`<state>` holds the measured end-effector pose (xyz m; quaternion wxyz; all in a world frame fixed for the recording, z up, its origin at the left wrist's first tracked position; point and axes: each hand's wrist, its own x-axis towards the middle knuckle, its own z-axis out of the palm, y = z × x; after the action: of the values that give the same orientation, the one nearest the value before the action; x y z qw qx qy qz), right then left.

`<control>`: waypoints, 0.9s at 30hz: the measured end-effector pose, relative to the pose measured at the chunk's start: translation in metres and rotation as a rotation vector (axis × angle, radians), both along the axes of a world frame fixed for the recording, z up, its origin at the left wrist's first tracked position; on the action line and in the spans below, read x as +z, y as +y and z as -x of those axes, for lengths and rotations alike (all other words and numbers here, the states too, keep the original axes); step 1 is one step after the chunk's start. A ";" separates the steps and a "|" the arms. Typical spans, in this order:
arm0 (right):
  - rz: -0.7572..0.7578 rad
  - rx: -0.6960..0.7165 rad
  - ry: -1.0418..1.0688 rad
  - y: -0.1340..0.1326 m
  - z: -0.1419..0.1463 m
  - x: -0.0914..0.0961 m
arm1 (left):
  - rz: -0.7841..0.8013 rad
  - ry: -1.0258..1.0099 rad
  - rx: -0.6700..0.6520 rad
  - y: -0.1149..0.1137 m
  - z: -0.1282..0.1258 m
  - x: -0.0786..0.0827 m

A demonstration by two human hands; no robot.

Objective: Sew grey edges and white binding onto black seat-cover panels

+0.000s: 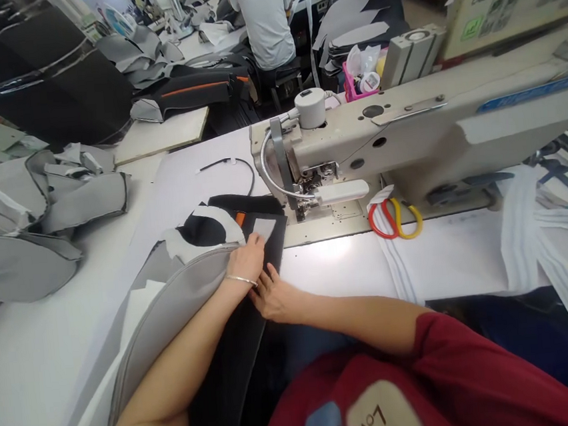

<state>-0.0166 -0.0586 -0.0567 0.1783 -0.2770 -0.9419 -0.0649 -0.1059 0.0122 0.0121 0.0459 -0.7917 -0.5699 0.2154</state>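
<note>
A black fabric panel (pixel 278 246) lies over the table edge, beside a grey fabric piece with piped edging (pixel 170 287). My left hand (pixel 246 260), with a bracelet at the wrist, is closed on the black panel, its fingertips at a small white patch (pixel 265 227). Just below it, my right hand (pixel 281 299) rests on the same panel with fingers apart. A white curved piece (pixel 221 217) and a bit of orange trim (pixel 240 218) lie ahead of the left hand. The sewing machine's needle area (pixel 303 204) is close to the panel's far edge, apart from both hands.
Scissors with red and yellow handles (pixel 396 219) lie on the machine bed, beside white striped webbing (pixel 520 237). A black cable (pixel 239 160) curls on the table. Grey sewn pieces (pixel 51 195) are piled at left. A co-worker (pixel 265 20) sits at the back.
</note>
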 end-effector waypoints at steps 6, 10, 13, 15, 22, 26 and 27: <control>0.002 0.015 0.025 0.001 0.001 -0.002 | 0.028 -0.030 -0.043 0.016 -0.012 -0.007; 0.025 0.013 0.046 0.002 -0.001 0.002 | 0.110 0.007 -0.105 0.017 -0.019 -0.012; 0.030 0.011 0.064 0.002 -0.002 0.002 | 0.145 0.031 -0.131 0.019 -0.023 -0.015; 0.027 0.003 0.065 0.002 -0.002 0.002 | 0.155 0.044 -0.136 0.021 -0.025 -0.016; 0.035 -0.015 0.050 0.001 0.000 -0.001 | 0.183 0.041 -0.154 0.030 -0.033 -0.015; 0.055 -0.012 0.040 0.001 0.000 0.001 | 0.187 0.010 -0.127 0.031 -0.036 -0.013; 0.062 -0.012 0.036 0.001 0.000 0.001 | 0.189 0.007 -0.121 0.030 -0.036 -0.013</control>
<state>-0.0163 -0.0578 -0.0554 0.1862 -0.2890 -0.9385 -0.0319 -0.0700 0.0427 -0.0009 -0.0139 -0.8247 -0.4979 0.2677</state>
